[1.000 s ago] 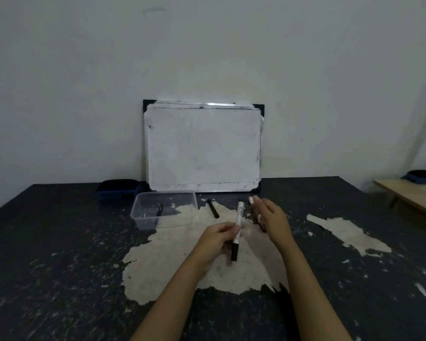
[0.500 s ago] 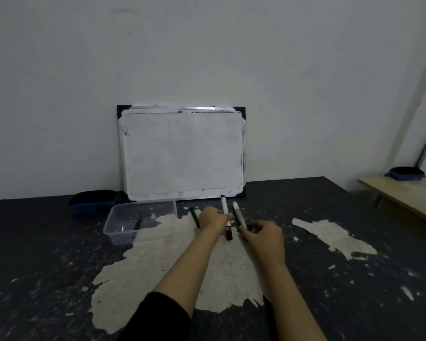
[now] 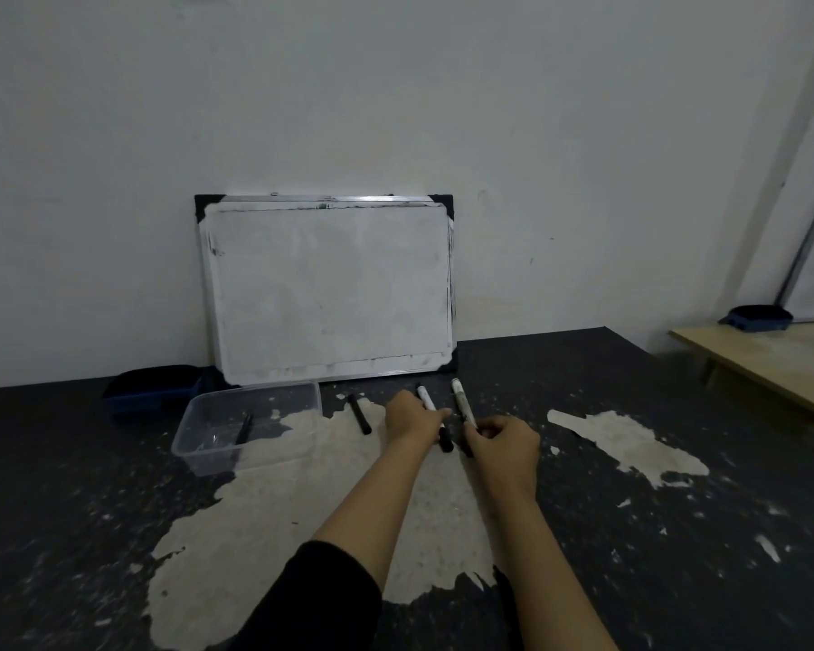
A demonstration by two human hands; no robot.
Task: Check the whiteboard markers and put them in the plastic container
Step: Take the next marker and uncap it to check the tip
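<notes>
My left hand (image 3: 412,421) grips a white marker with a black cap (image 3: 426,399), its tip pointing away from me. My right hand (image 3: 504,441) holds a second white marker (image 3: 461,400) beside it, the two markers almost parallel and slightly apart. A third, black marker (image 3: 359,413) lies on the table to the left of my hands. The clear plastic container (image 3: 301,392) sits further left with one dark marker (image 3: 244,429) inside. The whiteboard (image 3: 330,288) leans on the wall behind.
A dark blue tray (image 3: 153,392) stands left of the whiteboard, behind the container. The black table (image 3: 67,486) has worn pale patches. A wooden bench (image 3: 771,364) with a blue object (image 3: 756,318) is at the right.
My right hand has picked up a second marker from the table. My left hand carried its marker forward next to it. The view shifted, so the board sits further left.
</notes>
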